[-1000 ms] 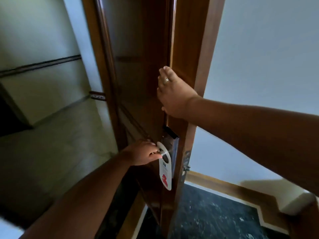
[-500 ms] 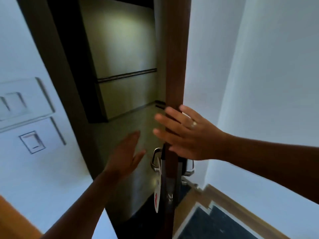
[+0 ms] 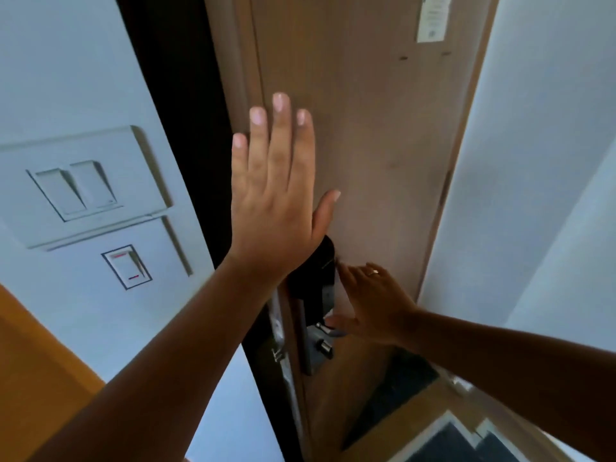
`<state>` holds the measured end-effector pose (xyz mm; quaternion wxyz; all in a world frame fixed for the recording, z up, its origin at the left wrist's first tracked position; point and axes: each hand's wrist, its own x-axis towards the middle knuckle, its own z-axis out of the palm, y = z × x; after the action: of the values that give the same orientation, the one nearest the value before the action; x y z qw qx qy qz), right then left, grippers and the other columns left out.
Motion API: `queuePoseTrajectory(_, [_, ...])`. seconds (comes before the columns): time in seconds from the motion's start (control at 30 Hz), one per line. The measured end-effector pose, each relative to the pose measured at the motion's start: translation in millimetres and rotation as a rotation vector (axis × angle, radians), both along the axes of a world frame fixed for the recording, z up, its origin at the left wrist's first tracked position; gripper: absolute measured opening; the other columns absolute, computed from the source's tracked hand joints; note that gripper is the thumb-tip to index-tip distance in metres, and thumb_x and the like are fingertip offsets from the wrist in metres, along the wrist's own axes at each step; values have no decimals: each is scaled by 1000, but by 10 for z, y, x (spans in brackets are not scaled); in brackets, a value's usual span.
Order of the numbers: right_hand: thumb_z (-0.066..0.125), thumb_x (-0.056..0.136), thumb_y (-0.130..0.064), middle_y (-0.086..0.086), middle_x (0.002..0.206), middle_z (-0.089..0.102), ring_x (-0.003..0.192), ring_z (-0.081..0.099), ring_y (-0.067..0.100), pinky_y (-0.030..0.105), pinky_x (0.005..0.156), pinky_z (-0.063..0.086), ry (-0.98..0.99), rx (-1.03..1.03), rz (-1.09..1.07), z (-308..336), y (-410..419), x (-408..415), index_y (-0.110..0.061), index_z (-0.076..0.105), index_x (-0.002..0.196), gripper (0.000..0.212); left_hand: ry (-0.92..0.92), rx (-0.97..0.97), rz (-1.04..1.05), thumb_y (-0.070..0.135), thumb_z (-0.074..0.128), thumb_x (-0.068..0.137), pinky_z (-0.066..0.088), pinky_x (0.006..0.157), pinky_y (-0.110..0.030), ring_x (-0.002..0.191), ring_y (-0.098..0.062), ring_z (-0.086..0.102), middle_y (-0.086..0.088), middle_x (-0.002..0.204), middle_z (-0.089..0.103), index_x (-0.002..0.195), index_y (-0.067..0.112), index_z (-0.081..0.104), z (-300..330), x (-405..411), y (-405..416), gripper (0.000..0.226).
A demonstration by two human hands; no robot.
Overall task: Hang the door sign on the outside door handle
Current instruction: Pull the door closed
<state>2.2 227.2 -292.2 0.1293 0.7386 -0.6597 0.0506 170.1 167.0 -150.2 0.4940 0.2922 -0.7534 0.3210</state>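
Observation:
The wooden door (image 3: 383, 145) shows its inner face and stands almost closed, with a narrow dark gap (image 3: 186, 111) at its left edge. My left hand (image 3: 276, 201) lies flat on the door, fingers spread, holding nothing. Lower down, my right hand (image 3: 373, 305), wearing a ring, rests with loose fingers against the black lock plate (image 3: 316, 278) and covers the inner handle. A silver thumb-turn (image 3: 321, 350) sits just below it. The door sign and the outside handle are hidden behind the door.
On the white wall to the left are a double light switch (image 3: 78, 191) and a small card slot (image 3: 126, 266). A paper notice (image 3: 431, 18) hangs high on the door. A white wall stands close on the right, above dark floor tile (image 3: 450, 441).
My left hand let go of the sign on the outside handle and now presses the inner face. The door swung nearly closed. My right hand dropped from the door edge to the inner lock.

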Motion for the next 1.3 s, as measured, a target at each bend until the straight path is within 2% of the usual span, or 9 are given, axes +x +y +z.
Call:
queuePoseTrajectory(0.1, [24, 78, -82, 13, 105, 69, 102, 62, 32, 42, 98, 42, 62, 97, 169, -185, -349, -84, -9, 63, 108, 87, -89, 39, 213, 51, 56, 92, 1, 120, -47, 148, -39, 10, -26, 160, 19, 154, 4, 11, -8, -149, -277, 90])
queuePoseTrajectory(0.27, [48, 80, -65, 1, 63, 66, 62, 64, 20, 32, 69, 50, 19, -49, 482, -467, -922, -70, -17, 61, 61, 54, -79, 159, 467, 66, 64, 79, -1, 118, -53, 149, -41, 7, -24, 162, 12, 156, 14, 6, -4, -348, -787, 109])
queuePoseTrajectory(0.47, [32, 91, -64, -2, 60, 59, 50, 52, 13, 29, 49, 39, -257, 21, 579, -622, -1443, 25, -21, 55, 70, 53, -7, 160, 603, 86, 41, 79, 1, 117, -58, 146, -46, 12, -26, 160, 19, 155, 18, 16, -21, -391, -1293, 105])
queuePoseTrajectory(0.63, [51, 94, -48, -8, 50, 39, 40, 40, 6, 18, 42, 24, -667, 190, 574, -723, -1765, 156, -18, 49, 65, 42, -2, 206, 607, 89, 45, 74, -10, 115, -55, 146, -47, 3, -28, 160, 13, 155, 17, 13, -10, -314, -1683, 113])
queuePoseTrajectory(0.77, [39, 95, -56, -2, 58, 52, 51, 46, 12, 30, 51, 35, -515, 117, 547, -754, -2025, 192, -18, 55, 69, 49, 20, 261, 625, 92, 47, 70, -13, 115, -52, 147, -44, 0, -25, 161, 10, 156, 19, 12, -4, -298, -1932, 118])
queuePoseTrajectory(0.97, [42, 97, -51, -9, 48, 34, 40, 32, 4, 17, 41, 19, -641, 204, 564, -799, -2279, 301, -21, 46, 67, 43, 20, 235, 628, 92, 48, 68, 0, 115, -62, 146, -47, 7, -28, 160, 17, 154, 16, 20, 1, -250, -2216, 118])
queuePoseTrajectory(1.1, [43, 97, -50, 1, 64, 61, 54, 52, 10, 23, 50, 34, -641, 252, 571, -779, -2428, 351, -15, 67, 90, 43, 16, 207, 628, 91, 50, 68, 5, 115, -63, 146, -47, 11, -28, 158, 21, 153, 15, 25, -15, -223, -2339, 117])
queuePoseTrajectory(1.17, [44, 97, -49, 1, 73, 70, 59, 60, 9, 21, 51, 40, -494, 172, 598, -722, -2499, 346, -15, 69, 110, 45, 19, 201, 622, 91, 51, 67, 7, 115, -65, 146, -47, 12, -28, 158, 22, 153, 15, 27, -17, -223, -2394, 117])
queuePoseTrajectory(1.3, [42, 96, -52, -5, 51, 48, 40, 46, 7, 22, 40, 35, -238, 97, 669, -652, -2610, 341, -16, 67, 97, 44, 20, 157, 618, 91, 51, 65, 9, 115, -64, 145, -47, 17, -29, 156, 28, 151, 15, 33, -56, -197, -2481, 116])
